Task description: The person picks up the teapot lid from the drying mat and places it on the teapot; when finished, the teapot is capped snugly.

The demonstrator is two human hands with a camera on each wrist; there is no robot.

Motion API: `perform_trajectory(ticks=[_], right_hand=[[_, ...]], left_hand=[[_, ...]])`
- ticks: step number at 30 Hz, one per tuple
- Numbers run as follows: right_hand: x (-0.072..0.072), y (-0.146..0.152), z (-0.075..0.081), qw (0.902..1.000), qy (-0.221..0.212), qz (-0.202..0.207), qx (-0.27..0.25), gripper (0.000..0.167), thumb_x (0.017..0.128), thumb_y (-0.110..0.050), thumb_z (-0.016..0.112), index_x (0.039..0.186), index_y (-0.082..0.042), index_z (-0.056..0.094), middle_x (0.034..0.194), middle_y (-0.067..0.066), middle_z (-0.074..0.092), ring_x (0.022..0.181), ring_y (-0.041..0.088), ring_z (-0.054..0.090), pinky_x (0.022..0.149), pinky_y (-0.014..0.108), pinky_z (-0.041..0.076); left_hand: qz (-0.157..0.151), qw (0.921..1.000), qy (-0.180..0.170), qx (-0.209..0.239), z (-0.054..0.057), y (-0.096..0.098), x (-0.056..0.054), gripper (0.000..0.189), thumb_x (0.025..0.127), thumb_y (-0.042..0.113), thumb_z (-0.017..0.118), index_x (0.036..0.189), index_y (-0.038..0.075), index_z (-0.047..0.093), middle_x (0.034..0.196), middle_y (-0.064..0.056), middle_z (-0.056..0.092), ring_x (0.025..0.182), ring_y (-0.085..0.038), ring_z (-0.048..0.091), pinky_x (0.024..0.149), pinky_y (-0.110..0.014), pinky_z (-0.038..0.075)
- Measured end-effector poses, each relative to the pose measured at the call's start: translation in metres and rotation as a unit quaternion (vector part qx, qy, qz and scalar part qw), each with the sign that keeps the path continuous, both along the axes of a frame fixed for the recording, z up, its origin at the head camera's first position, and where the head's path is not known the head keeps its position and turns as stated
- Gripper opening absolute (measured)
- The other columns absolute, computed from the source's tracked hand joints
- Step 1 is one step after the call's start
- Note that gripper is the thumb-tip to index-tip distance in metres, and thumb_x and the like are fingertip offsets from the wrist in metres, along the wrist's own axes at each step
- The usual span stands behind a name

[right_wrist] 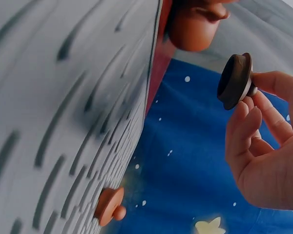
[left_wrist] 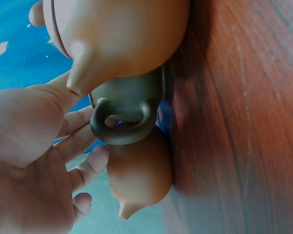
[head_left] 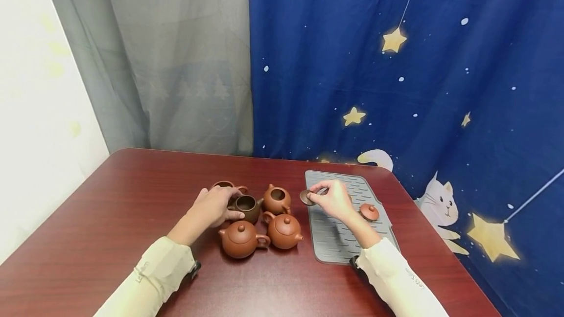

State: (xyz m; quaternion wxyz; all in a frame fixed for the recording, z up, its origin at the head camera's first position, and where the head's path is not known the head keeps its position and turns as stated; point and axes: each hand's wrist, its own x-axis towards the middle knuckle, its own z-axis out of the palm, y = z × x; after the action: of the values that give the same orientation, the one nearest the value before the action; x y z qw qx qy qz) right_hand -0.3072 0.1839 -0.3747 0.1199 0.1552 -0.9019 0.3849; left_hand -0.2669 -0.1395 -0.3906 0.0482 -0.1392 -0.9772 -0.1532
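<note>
My left hand (head_left: pixel 213 204) reaches round a dark brown teapot (head_left: pixel 249 215) from its handle side, thumb in front and fingers behind. That pot has no lid on and its mouth faces up. In the left wrist view its looped handle (left_wrist: pixel 129 137) lies close to my fingers, and a nearer teapot hides the thumb tip. My right hand (head_left: pixel 333 200) pinches a dark brown teapot lid (right_wrist: pixel 239 80) by its knob. The lid is tilted in the air by the left edge of a grey mat (head_left: pixel 328 252), right of the teapots.
Two lidded reddish teapots (head_left: pixel 240 242) (head_left: pixel 284 234) stand in front of the dark pot. A lidless reddish teapot (head_left: pixel 272 204) stands at its right, another (head_left: pixel 223 184) behind, partly hidden by my left hand. A reddish lid (head_left: pixel 369 212) lies on the mat.
</note>
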Motion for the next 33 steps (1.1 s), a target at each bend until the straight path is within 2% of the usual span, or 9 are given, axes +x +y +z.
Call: perform_trajectory(ticks=[10,19,27,33], right_hand=[[0.004,-0.019,0.003,0.9989,0.011,0.041,-0.019,0.008,0.078,-0.011,0.082,0.085,-0.011,0.079,0.083,0.0,0.072,0.063,0.017,0.064,0.051,0.026,0.045],[0.007,-0.04,0.01,0.9981,0.021,0.057,-0.013,0.007,0.078,-0.01,0.081,0.084,-0.011,0.078,0.078,-0.002,0.072,0.065,0.013,0.065,0.057,0.025,0.05],[0.01,-0.056,0.007,0.9967,0.022,0.077,-0.011,0.007,0.079,-0.01,0.082,0.084,-0.012,0.078,0.079,-0.002,0.073,0.064,0.007,0.065,0.057,0.024,0.051],[0.01,-0.069,0.007,0.9947,0.041,0.094,-0.005,0.007,0.08,-0.011,0.082,0.086,-0.012,0.078,0.082,-0.002,0.073,0.066,0.006,0.065,0.06,0.024,0.052]], left_hand=[[0.002,0.9999,-0.007,0.009,-0.003,0.001,-0.002,0.053,0.078,0.045,0.082,0.121,0.019,0.066,0.113,0.003,0.069,0.11,-0.025,0.061,0.077,-0.044,0.038],[0.004,0.9999,-0.005,0.01,-0.002,-0.001,-0.004,0.054,0.077,0.045,0.083,0.12,0.017,0.066,0.114,0.002,0.069,0.11,-0.025,0.061,0.077,-0.046,0.038],[0.008,0.9997,-0.024,0.007,-0.001,0.001,-0.004,0.052,0.078,0.046,0.082,0.12,0.019,0.066,0.113,0.003,0.069,0.11,-0.023,0.062,0.08,-0.047,0.04],[0.012,0.9997,-0.02,0.011,0.0,0.0,-0.004,0.052,0.077,0.046,0.083,0.119,0.02,0.067,0.112,0.003,0.069,0.109,-0.023,0.062,0.08,-0.047,0.04]])
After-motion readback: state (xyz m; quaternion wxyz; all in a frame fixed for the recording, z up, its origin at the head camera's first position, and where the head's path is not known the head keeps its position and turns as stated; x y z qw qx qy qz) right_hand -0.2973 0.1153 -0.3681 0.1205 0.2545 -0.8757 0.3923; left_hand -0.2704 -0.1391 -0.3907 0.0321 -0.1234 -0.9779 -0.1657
